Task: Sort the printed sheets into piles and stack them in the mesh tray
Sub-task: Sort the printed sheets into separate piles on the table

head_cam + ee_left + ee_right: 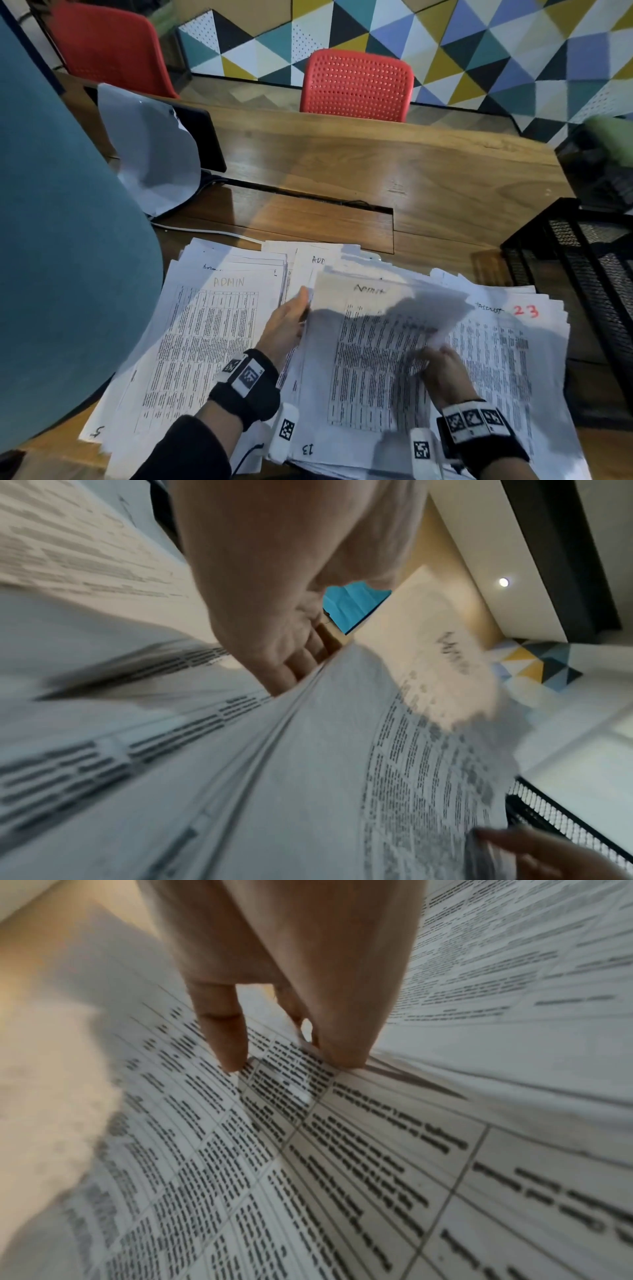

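Observation:
Three spread piles of printed sheets lie on the wooden table. The left pile (pixel 219 329) is headed "ADMIN", and the right pile (pixel 507 346) bears a red "23". My left hand (pixel 298 308) grips the left edge of the middle pile (pixel 363 383), with its fingers (pixel 308 656) tucked behind several raised sheets. My right hand (pixel 433 359) pinches the right edge of the top sheet (pixel 383 308), which bows upward; the fingertips (pixel 232 1061) press on the print. A black mesh tray (pixel 561 240) stands at the right table edge.
A dark screen draped with a loose white sheet (pixel 150 154) stands at the back left. A large teal surface (pixel 68 240) fills the left side. A cable slot (pixel 308 198) crosses the tabletop. Two red chairs (pixel 356 85) stand behind the table.

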Tool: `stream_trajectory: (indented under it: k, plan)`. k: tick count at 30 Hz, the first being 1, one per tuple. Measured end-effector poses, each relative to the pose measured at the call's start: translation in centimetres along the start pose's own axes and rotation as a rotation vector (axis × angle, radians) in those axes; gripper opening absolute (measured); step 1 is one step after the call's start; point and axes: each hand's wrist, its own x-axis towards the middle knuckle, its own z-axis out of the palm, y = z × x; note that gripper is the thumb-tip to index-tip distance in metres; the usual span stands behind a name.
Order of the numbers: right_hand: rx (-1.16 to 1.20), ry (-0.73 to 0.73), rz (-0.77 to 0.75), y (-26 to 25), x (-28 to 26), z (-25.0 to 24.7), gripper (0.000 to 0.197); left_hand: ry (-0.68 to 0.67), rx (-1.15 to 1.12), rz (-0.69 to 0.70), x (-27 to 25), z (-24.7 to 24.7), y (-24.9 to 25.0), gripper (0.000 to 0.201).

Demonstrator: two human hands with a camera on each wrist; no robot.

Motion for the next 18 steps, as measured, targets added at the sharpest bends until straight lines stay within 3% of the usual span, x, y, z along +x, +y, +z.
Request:
stream_trajectory:
  k: [2,5,8,10,14,16,18]
  plan:
    - [0.006,-0.041,0.040,-0.4,0.0,0.2,0.014,-0.061,0.091,-0.037,-0.5,-0.2,-0.1,0.057]
    - [0.003,-0.068,0.088,-0.7,0.0,0.8,0.022,-0.143,0.340,-0.041,-1.4,0.1,-0.9,0.091]
    - [-0.227,-0.107,0.041,-1.1,-0.4,1.9,0.023,-0.110,0.551,0.030,-1.9,2.2,-0.7,0.084]
    - [-0.252,-0.045,-0.049,-1.5,-0.3,2.3,0.009,0.000,0.539,0.079,-2.3,3.1,0.3,0.071]
    - [0.096,-0.073,-0.155,-3.6,-0.6,2.2,0.009,0.222,0.391,0.159,-3.1,-0.6,4.8,0.044]
    - [-0.006,-0.025,-0.174,-3.4,0.1,1.8,0.014,0.374,0.450,0.231,-3.7,-4.4,7.0,0.039]
    - [-0.209,0.035,-0.141,-2.3,0.9,1.5,0.020,0.561,0.728,0.211,-4.0,-8.3,7.8,0.044]
